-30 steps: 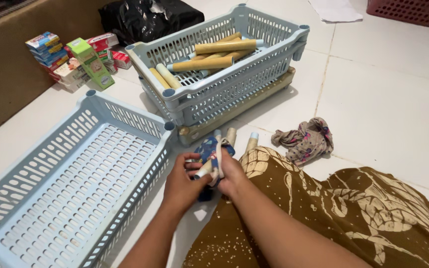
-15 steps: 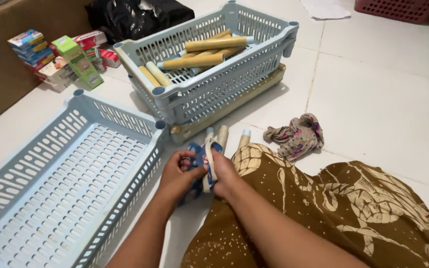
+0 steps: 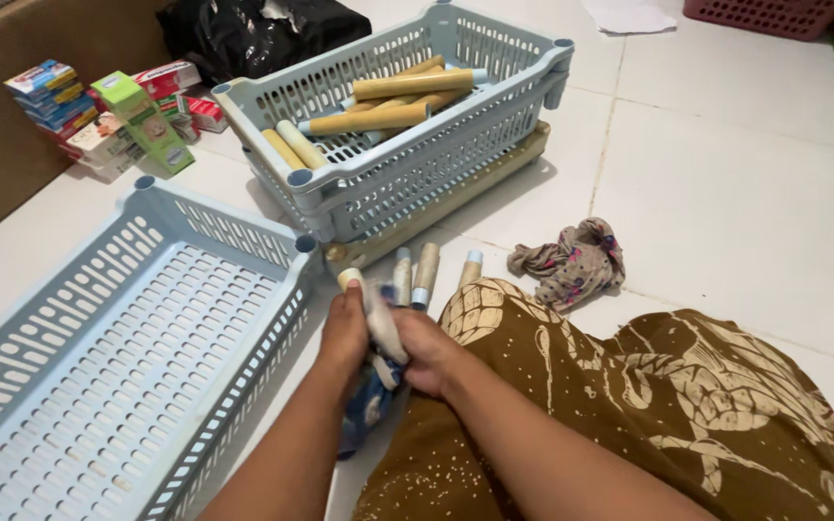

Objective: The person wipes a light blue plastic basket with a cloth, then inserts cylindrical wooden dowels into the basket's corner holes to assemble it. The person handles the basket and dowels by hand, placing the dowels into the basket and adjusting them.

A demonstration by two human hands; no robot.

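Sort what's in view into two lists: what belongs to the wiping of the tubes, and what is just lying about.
In hand:
left hand
right hand
blue patterned cloth
tube being wiped
tubes on the floor
basket with tubes
empty basket

Lying about:
crumpled floral rag
small boxes
black bag
red basket

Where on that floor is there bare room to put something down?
Bare white tile floor lies right of the stacked grey plastic baskets, beyond the crumpled patterned rag. The grey basket on the left holds nothing. It is crowded around both hands, the blue cloth and the tan tubes.
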